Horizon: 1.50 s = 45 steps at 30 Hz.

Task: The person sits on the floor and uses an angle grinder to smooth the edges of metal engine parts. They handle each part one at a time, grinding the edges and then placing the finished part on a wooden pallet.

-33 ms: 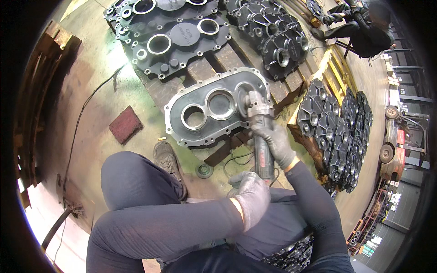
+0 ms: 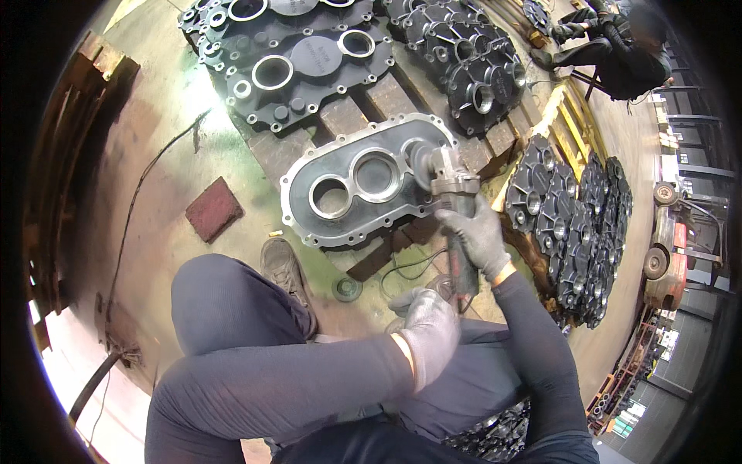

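Observation:
My gloved right hand (image 2: 478, 238) is wrapped round the body of an angle grinder (image 2: 461, 203). The grinder's disc (image 2: 420, 164) is at the right end of an oval metal cover (image 2: 297, 188), by its smallest recess; whether it touches cannot be told. The cover has a pale machined rim with bolt holes, a dark inner face and two large round openings. My gloved left hand (image 2: 431, 329) is closed above my thigh, beside the grinder's rear end. Its fingers are curled and partly hidden, so what they hold does not show.
Dark castings (image 2: 309, 66) lie on a wooden pallet (image 2: 344, 116) beyond the cover, with more castings (image 2: 541, 193) stacked at right. A reddish pad (image 2: 214, 210), a round disc (image 2: 347, 288) and a cable (image 2: 143, 182) lie on the floor. Another person (image 2: 618, 50) sits at far right.
The grinder's head has shifted right and tilted, so more of the right recess shows. My right hand has moved right with it. My left hand has stayed in nearly the same place.

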{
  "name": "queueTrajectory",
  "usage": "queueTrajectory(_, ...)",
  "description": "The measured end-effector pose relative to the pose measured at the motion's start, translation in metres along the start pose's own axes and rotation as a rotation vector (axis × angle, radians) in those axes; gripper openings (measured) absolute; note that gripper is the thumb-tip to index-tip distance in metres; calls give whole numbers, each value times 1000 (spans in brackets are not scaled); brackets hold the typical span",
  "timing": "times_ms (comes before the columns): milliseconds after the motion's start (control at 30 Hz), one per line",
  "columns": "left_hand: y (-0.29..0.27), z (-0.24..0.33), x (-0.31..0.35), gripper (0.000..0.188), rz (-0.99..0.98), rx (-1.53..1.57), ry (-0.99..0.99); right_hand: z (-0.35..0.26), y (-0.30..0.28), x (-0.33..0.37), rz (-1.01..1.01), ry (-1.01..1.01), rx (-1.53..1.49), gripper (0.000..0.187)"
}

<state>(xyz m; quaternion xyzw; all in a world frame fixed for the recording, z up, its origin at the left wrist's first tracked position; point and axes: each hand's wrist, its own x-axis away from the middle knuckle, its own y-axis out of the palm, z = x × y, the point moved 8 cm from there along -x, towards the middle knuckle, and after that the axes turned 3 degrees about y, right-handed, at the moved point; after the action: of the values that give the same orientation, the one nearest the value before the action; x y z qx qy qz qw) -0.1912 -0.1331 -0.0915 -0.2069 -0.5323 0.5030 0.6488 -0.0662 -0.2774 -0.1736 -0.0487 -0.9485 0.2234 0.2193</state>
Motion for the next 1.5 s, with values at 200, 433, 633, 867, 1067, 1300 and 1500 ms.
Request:
queueTrajectory(200, 4, -1, -7, 36, -128, 2, 143, 6, -45, -6, 260, -209, 1000, 78)
queueTrajectory(433, 3, 0, -13, 36, -73, -19, 118, 24, -21, -6, 162, -423, 1130, 86)
queueTrajectory(633, 0, 1, -20, 27, -36, -13, 107, 25, -40, -18, 156, -412, 1233, 89)
queueTrajectory(867, 2, 0, -20, 24, 65, 42, 93, 15, -91, -20, 344, -124, 1066, 82)
queueTrajectory(1067, 6, -2, -25, 29, 24, -4, 116, 21, -109, -8, 362, 165, 750, 71)
queueTrajectory(1300, 12, 0, -32, 31, 12, -17, 99, 24, -80, 4, 261, 229, 729, 68)
queueTrajectory(1500, 9, -3, -31, 32, -18, 31, 85, 30, -80, -8, 248, 252, 800, 67)
